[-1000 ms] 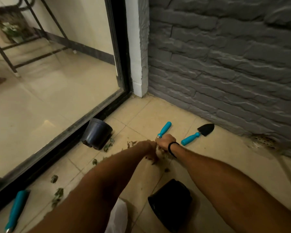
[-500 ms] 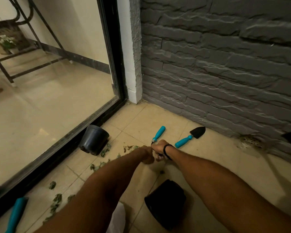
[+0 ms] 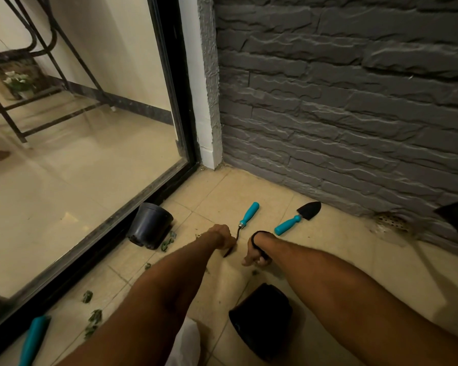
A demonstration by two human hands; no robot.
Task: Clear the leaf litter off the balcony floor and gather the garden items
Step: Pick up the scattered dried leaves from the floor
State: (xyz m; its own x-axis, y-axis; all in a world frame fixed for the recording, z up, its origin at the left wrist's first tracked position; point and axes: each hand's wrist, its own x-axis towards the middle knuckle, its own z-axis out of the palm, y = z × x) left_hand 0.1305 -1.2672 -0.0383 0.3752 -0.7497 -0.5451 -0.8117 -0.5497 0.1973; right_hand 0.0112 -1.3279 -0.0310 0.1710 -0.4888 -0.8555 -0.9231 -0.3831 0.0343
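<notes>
From the head: gripping the metal end of a teal-handled tool point(image 3: 246, 217) with the left hand point(image 3: 221, 237), fingers curled round it, mid floor point(image 3: 341, 247). Just beside, right hand point(image 3: 257, 256) curled downward; cannot tell whether its fingers hold anything. Near the foot of the wall point(image 3: 328, 114), a trowel point(image 3: 298, 219). Against the door track point(image 3: 90, 247), a black pot point(image 3: 150, 225) on its side, leaf litter point(image 3: 167, 243) beside it and along the floor's left edge. Nearer, a second pot point(image 3: 262, 318).

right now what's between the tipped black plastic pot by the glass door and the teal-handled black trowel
Head view: another teal-handled tool lies between the pot and trowel, its metal end at the left hand; green leaf scraps beside the pot.
</notes>
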